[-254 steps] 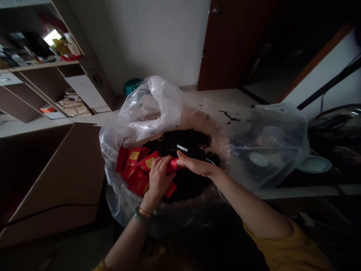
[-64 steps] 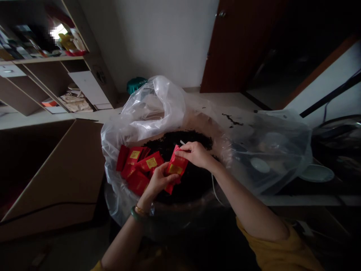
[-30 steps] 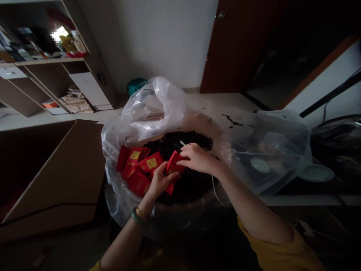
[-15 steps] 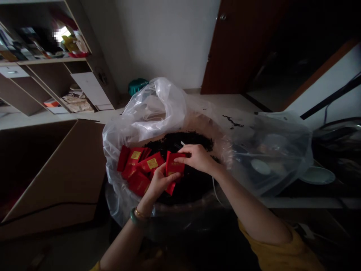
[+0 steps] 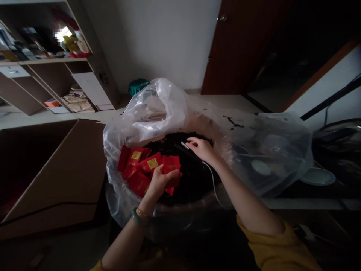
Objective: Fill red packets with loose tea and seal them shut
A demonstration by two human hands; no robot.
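My left hand [image 5: 161,180] grips a small red foil packet [image 5: 171,164] with faint gold print, held upright above dark loose leaves that look like tea [image 5: 172,140]. Just beyond the packet, my right hand [image 5: 201,147] hovers low over the leaves, fingers curved and a little apart, with nothing visible in them. Beside its fingertips is a dark, slim device with a white strip [image 5: 184,145], and a white cord [image 5: 213,178] runs below that hand. Several more red packets [image 5: 138,165] with yellow labels lie heaped left of my left hand.
A clear plastic bag [image 5: 166,120] lines the round basket [image 5: 203,122] around the leaves and spreads rightward. An open cardboard box [image 5: 81,158] stands at left. A pale dish [image 5: 318,176] is at right. Shelves [image 5: 45,64] and a brown door [image 5: 234,45] stand behind.
My right hand has let go of the red packet and moved up and right to the leaves, uncovering the white strip. My left hand still holds the packet, now turned more upright.
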